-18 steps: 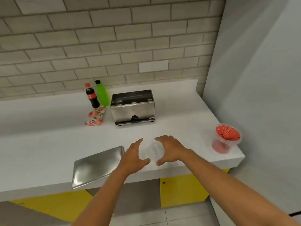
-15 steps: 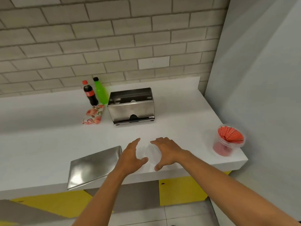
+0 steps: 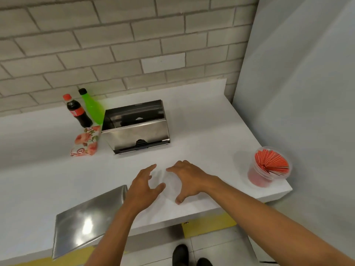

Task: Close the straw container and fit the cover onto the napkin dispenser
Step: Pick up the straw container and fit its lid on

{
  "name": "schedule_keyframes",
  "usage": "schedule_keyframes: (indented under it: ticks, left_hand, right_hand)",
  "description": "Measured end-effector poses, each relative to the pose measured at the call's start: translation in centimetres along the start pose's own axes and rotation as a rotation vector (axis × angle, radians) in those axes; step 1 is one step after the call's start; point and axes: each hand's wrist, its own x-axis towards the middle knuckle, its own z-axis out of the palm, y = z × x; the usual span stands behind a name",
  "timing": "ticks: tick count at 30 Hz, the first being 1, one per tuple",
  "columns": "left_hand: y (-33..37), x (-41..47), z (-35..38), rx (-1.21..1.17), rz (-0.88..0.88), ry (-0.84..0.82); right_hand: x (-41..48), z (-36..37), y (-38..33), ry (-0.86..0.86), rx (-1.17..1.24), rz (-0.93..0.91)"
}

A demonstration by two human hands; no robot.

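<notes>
**Both hands cupped around a clear lid on the counter**

So both hands are out over the white counter [image 3: 201, 131], curved toward each other. Left hand [image 3: 143, 186] and right hand [image 3: 189, 179] have fingers [image 3: 148, 168] spread and bent, and between them there's something faint and see-through that looks like a clear round lid [image 3: 166, 182]. It's really hard to make out, and I can't tell if the fingers are actually gripping it or just loose around it.

The straw container [image 3: 269, 167] sits well off to the right of the right-hand fingers, near the counter's corner, open on top, with red straws fanned out inside.

The napkin dispenser [image 3: 137, 129] is out past the fingertips, toward the brick wall, with its top uncovered. Its shiny metal cover [image 3: 86, 221] lies flat just left of the left hand, hanging a bit over the counter's near edge.

Beside the dispenser, on the left: a cola bottle [image 3: 76, 111], a green bottle [image 3: 93, 107] and a flowery packet [image 3: 85, 142].
</notes>
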Motion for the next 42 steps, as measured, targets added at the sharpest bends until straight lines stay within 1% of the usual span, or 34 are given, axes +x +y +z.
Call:
schedule_keyframes:
  ticks: [2,6,12,16,19,24,27,29,34,36,39,42]
  left_hand:
    - [0.4,1.2,-0.2,-0.024,0.037,0.001]
    - [2.5,5.2,-0.1,-0.097,0.126,-0.053]
    - [8.3,9.4,4.1,-0.129,0.304,-0.278]
    - [12.9,9.7,8.3,-0.092,0.413,-0.466]
    - [15.8,9.1,11.2,-0.083,0.469,-0.569]
    - [19.2,7.7,15.3,-0.100,0.510,-0.694]
    - [20.7,6.8,16.8,-0.152,0.517,-0.702]
    - [21.6,6.5,17.6,-0.192,0.511,-0.670]
    - [22.5,6.2,19.0,-0.249,0.388,-0.582]
    - [22.7,6.0,19.5,-0.251,0.364,-0.544]
    - [23.1,5.7,20.3,-0.223,0.381,-0.485]
    - [23.5,5.5,20.6,-0.231,0.363,-0.448]
  right_hand:
    - [-0.4,-1.7,0.4,0.003,-0.003,0.022]
    - [-3.1,-6.4,2.4,0.092,0.015,0.142]
    - [-10.8,-10.8,6.0,0.348,0.143,0.355]
    - [-16.4,-11.6,8.7,0.500,0.146,0.526]
    - [-19.3,-11.6,10.4,0.514,0.143,0.629]
    - [-21.3,-10.9,12.1,0.471,0.129,0.695]
    - [-21.6,-10.3,12.9,0.444,0.139,0.697]
    - [-21.5,-10.0,13.5,0.424,0.146,0.685]
    - [-20.9,-10.0,14.7,0.380,0.150,0.642]
    - [-20.4,-10.3,15.1,0.368,0.139,0.615]
    - [-19.8,-10.4,15.4,0.315,0.108,0.579]
    - [-19.6,-10.4,15.8,0.283,0.112,0.564]
